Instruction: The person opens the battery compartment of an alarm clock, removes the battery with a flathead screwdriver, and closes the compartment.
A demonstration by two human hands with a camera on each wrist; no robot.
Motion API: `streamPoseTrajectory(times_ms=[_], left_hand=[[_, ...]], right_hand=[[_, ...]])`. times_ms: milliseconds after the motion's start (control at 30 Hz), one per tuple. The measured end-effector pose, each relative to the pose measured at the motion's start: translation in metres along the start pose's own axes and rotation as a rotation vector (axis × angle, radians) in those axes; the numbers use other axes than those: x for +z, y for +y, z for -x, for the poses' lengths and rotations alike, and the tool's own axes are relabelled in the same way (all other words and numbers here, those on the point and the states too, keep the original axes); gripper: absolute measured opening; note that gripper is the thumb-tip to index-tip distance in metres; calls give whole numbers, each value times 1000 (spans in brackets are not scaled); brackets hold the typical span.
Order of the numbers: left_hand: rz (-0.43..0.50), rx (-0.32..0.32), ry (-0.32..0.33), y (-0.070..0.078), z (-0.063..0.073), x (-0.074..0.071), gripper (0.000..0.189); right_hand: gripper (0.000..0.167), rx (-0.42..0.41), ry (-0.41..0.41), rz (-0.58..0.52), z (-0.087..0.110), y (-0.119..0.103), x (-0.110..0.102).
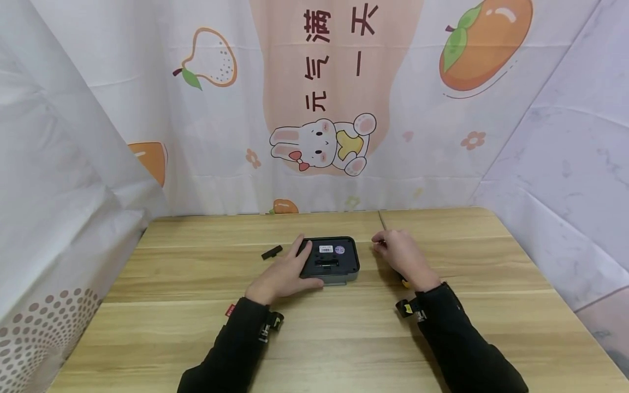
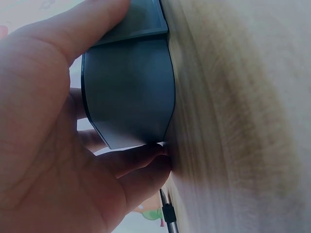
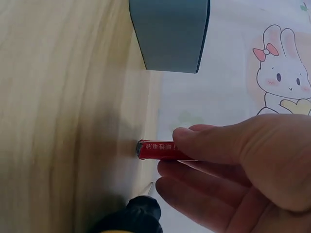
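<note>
The right hand, whose fingers pinch the battery near one end, may drop it if this hold loosens, while the left hand grasps the device.

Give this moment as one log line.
left hand: holds dark box | right hand: pinches red battery | black piece: on table, left of box

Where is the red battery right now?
In the right wrist view, the red battery is pinched by the right hand, pictured below the grey device and above a black-and-yellow handle.
</note>
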State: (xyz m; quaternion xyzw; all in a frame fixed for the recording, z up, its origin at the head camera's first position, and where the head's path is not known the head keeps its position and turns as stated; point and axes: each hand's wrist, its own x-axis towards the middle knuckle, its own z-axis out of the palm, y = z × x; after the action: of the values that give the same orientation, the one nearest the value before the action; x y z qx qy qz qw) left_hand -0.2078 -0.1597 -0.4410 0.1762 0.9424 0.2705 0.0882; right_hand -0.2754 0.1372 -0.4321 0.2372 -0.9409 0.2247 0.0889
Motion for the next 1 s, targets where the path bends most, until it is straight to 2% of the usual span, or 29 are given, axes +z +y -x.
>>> streamPoseTrajectory(times_ms=[300, 667, 1000], left_hand=[[6, 9, -9, 1, 1, -2, 98], [8, 9, -8, 2, 3, -2, 98], [10, 16, -6, 1, 1, -2, 96]], right_hand=[[15, 44, 40, 46, 0, -7, 3], [11, 13, 56, 76, 2, -12, 5], [11, -98, -9, 110, 3, -6, 9]])
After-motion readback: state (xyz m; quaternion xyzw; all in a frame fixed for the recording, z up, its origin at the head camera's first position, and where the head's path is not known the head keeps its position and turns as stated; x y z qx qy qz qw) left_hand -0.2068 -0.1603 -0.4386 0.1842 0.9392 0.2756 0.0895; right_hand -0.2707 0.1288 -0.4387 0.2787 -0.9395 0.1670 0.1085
